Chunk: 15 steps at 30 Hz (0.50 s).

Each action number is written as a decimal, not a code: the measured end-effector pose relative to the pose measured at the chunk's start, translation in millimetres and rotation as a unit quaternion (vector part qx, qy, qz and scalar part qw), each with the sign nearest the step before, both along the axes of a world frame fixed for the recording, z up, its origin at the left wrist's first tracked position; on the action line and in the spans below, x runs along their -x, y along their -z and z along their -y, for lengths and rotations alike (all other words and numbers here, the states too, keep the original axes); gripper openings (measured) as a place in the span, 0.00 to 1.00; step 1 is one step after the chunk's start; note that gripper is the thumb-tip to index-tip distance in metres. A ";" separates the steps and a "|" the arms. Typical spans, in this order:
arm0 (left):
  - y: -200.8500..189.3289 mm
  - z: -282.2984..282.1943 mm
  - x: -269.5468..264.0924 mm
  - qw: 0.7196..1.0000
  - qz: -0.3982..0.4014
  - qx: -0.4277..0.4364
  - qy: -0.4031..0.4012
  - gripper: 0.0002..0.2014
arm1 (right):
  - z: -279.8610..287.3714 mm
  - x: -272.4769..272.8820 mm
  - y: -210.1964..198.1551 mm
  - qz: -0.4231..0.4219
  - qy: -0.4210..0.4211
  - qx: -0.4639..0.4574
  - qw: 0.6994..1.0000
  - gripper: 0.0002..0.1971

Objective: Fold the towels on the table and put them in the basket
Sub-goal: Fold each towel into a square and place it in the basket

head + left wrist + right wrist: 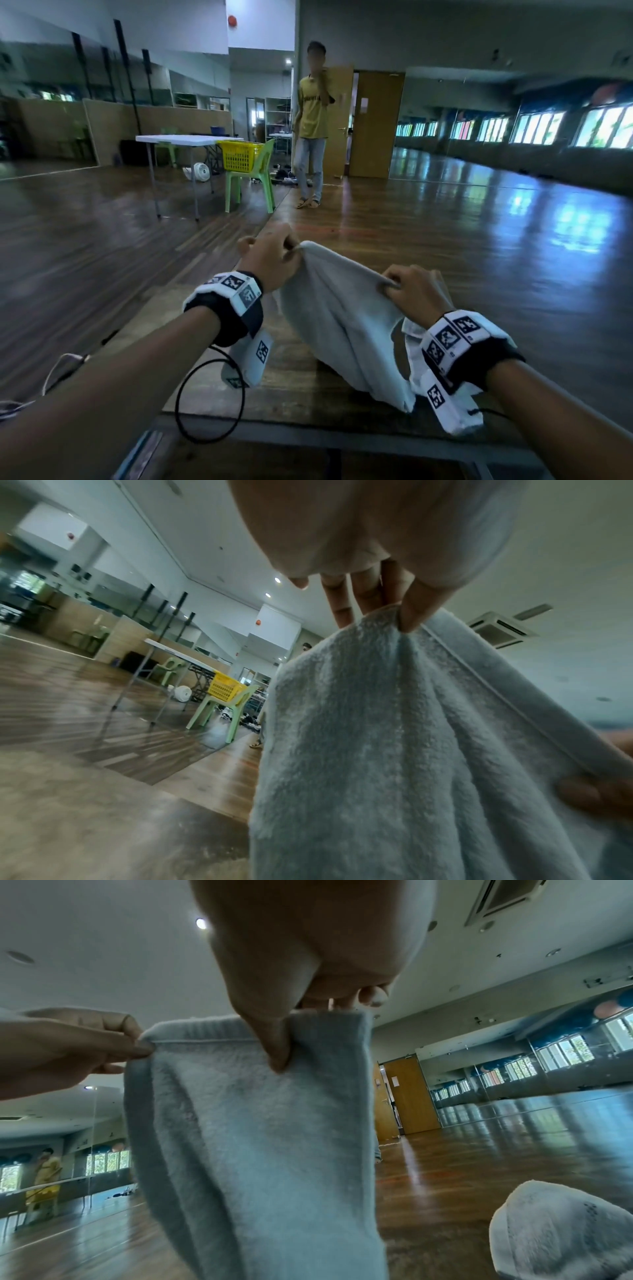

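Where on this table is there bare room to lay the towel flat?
Bare wood lies left of the hanging towel, under the left hand, out to the table's left edge. The right side is crowded by another towel.

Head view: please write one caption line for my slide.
Both hands, left hand and right hand, pinch a pale towel's top edge above the wooden table.

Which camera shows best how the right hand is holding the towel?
The right wrist view: the right hand pinches the towel at its top edge. The head view shows only the knuckles; the left wrist view shows just fingertips at the frame's edge.
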State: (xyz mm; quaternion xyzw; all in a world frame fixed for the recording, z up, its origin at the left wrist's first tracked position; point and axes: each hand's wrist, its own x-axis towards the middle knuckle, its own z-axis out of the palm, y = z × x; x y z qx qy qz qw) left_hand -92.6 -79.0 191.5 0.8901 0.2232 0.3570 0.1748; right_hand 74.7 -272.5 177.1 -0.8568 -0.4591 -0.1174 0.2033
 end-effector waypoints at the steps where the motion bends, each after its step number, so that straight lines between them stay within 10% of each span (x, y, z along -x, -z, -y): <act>1: -3.9 -5.8 5.4 1.000 0.021 0.002 -0.002 0.15 | 0.4 -1.0 -4.1 -0.003 -0.003 -0.002 1.000 0.05; 10: -14.2 -36.6 36.8 0.994 -0.006 -0.002 -0.110 0.09 | -7.7 -2.6 -35.0 -0.086 -0.054 -0.099 0.990 0.04; 15: 4.0 0.7 24.8 0.991 -0.084 0.091 0.049 0.27 | -25.3 11.7 -36.7 -0.168 -0.108 -0.154 0.968 0.01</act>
